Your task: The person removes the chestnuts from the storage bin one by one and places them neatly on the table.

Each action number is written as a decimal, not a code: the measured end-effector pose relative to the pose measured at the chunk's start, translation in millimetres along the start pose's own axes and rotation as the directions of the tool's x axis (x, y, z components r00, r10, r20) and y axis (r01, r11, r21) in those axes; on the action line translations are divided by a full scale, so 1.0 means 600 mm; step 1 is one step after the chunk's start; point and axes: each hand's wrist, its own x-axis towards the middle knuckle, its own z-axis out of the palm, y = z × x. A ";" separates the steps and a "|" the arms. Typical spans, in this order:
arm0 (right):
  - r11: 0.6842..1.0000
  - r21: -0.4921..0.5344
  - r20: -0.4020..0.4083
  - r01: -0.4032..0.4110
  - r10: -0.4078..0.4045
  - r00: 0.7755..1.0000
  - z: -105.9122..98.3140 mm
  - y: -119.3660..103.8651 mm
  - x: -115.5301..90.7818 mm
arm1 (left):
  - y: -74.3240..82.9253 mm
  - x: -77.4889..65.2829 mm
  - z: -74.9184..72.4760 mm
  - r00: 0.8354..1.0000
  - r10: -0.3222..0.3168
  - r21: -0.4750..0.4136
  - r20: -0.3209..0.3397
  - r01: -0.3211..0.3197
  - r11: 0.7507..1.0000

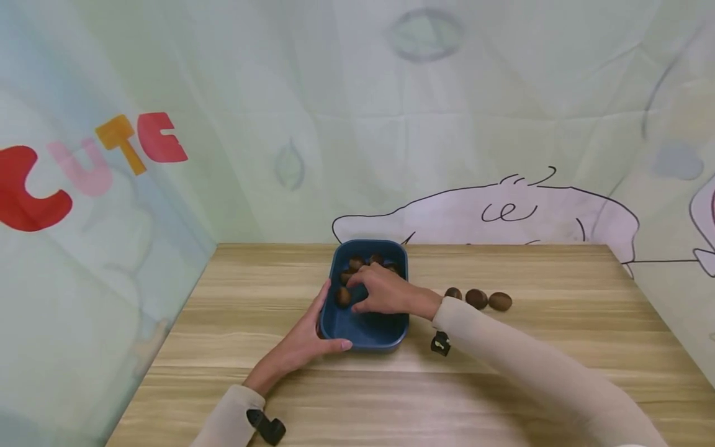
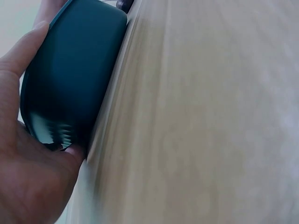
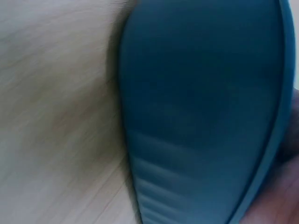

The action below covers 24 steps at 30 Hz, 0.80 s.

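Note:
A dark blue rectangular box stands on the table, with several round brown chestnuts toward its far end. At its near left corner my left hand grips the box, thumb over the near rim and fingers along the left side; the left wrist view shows this hand wrapped on the wall. Reaching in over the right rim, my right hand has its thumb and fingertips parted, close by the leftmost chestnut. Part of the box's contents is hidden beneath it. In the right wrist view, the box's outer wall covers most of that hand.
Three more chestnuts lie in a row on the wooden table, right of the box and just beyond my right wrist. A printed curtain hangs along the table's far and left edges.

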 end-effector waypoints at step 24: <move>0.998 0.025 -0.038 -0.060 0.061 0.997 0.000 -0.057 0.006 | 0.002 -0.003 0.002 1.000 0.017 -0.006 0.008 -0.017 1.000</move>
